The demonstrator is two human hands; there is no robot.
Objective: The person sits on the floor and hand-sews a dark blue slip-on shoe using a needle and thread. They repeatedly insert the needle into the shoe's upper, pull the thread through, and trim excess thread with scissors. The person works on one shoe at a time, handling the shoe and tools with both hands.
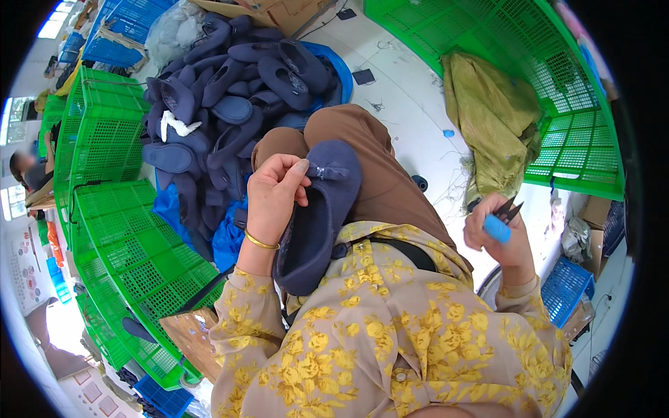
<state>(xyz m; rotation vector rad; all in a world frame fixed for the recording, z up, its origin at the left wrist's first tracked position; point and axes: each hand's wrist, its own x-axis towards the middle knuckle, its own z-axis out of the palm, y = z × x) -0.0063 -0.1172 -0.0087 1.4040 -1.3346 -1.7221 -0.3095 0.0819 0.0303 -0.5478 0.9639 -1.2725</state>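
Observation:
A dark navy slipper (341, 157) rests on my lap, toe pointing away from me. My left hand (275, 191) pinches a small shiny strip (327, 172) at the edge of its opening, thumb and fingers closed. Off to the right, apart from the slipper, my right hand (498, 237) is closed around small dark thread snips (510, 209), their pointed blades sticking up and apart. Something blue (497, 228) wraps a finger or the handle there; I cannot tell which.
A big heap of navy slippers (237, 83) lies on blue sheeting ahead to the left. Green plastic crates (104, 132) line the left; another green crate (568, 150) stands at right beside a yellowish sack (488, 111). A blue basket (568, 285) sits low right. Another person (35, 171) is far left.

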